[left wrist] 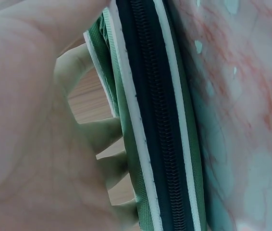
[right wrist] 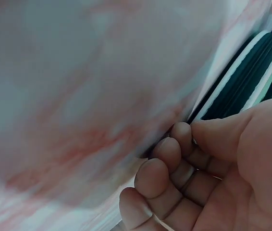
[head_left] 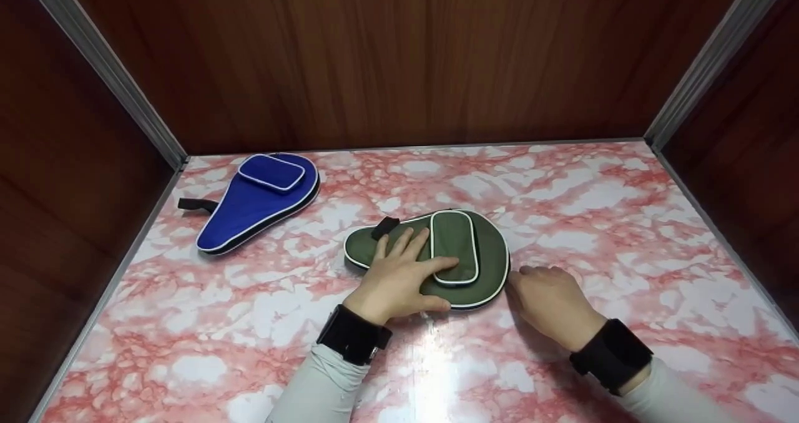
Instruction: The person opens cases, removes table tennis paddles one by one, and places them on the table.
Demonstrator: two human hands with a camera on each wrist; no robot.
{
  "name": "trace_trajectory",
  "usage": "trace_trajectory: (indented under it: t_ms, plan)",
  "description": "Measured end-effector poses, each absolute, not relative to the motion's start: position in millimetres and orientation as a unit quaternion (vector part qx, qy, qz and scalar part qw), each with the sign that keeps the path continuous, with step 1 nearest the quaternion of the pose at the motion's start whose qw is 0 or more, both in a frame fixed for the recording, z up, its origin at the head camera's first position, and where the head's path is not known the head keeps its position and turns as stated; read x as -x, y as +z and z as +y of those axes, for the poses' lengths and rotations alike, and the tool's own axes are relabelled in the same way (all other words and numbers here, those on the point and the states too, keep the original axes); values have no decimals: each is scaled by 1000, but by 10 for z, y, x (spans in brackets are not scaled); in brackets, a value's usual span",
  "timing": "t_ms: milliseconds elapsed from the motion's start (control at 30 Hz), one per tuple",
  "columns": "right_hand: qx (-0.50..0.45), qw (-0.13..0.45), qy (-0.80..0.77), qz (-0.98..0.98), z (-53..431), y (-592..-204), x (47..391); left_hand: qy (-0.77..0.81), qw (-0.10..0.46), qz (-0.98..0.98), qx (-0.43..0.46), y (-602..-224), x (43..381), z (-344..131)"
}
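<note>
A green table tennis paddle case (head_left: 489, 254) with white piping lies flat, its narrow end to the left and a raised pocket (head_left: 453, 239) on top. My left hand (head_left: 396, 279) rests spread on it, fingers across the narrow part and index fingertip on the pocket. In the left wrist view the side zipper (left wrist: 160, 106) runs past the palm with its teeth joined. At the rounded right end, my right hand (head_left: 549, 298) has its fingers curled and pinches at the zipper edge. Thumb and index finger hide the zipper pull there.
A blue paddle case (head_left: 253, 208) with a black strap (head_left: 196, 204) lies at the back left of the red-and-white marbled table (head_left: 593, 192). Brown wood-grain panels (head_left: 406, 61) enclose the back and both sides.
</note>
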State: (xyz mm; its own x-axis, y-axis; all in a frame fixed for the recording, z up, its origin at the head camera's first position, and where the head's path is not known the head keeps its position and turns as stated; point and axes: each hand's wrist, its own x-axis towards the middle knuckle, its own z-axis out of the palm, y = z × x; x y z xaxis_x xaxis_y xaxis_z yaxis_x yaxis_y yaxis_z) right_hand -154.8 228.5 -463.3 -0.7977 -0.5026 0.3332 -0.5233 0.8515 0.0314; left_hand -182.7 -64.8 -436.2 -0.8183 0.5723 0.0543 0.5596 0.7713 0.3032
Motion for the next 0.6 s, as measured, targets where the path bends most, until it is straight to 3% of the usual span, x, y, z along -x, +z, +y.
trace_trajectory:
  t_ms: [600]
  plan:
    - [-276, 146, 28, -950, 2162, -4628, 1360, 155, 18, 941, -301, -4348, 1823, -642]
